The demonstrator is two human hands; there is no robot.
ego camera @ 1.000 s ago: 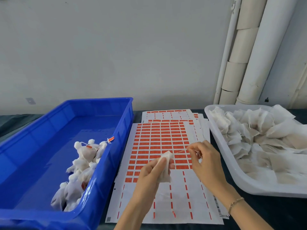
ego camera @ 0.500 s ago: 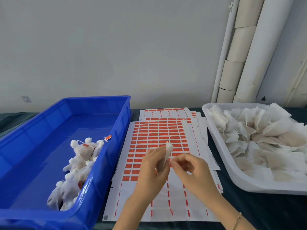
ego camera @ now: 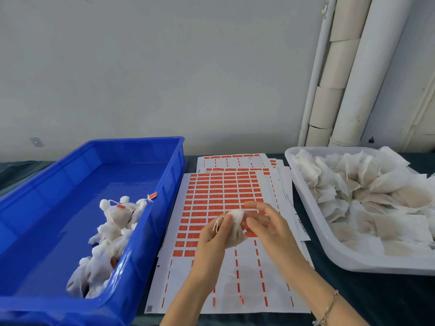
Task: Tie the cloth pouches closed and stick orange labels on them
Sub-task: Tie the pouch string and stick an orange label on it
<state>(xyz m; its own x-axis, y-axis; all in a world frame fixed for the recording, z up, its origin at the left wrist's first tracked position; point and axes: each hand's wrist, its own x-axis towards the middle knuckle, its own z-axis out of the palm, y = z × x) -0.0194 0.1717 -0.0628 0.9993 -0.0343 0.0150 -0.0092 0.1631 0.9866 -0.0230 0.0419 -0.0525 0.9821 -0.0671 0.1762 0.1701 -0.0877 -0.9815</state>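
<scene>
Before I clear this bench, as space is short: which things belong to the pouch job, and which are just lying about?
Job: pouch in the left hand, right hand at its top; orange label sheets; blue bin of tied pouches; white tray of untied pouches.
Lying about: wall pipes; small grey wall plate.

Pouch (ego camera: pixel 236 228) in L hand (ego camera: pixel 210 243), R hand (ego camera: pixel 273 228) at its top, over label sheet (ego camera: pixel 223 191)

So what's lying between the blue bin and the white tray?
Overlapping sheets of orange labels lie there, seen in the head view; the left hand holds a pouch above them.
</scene>
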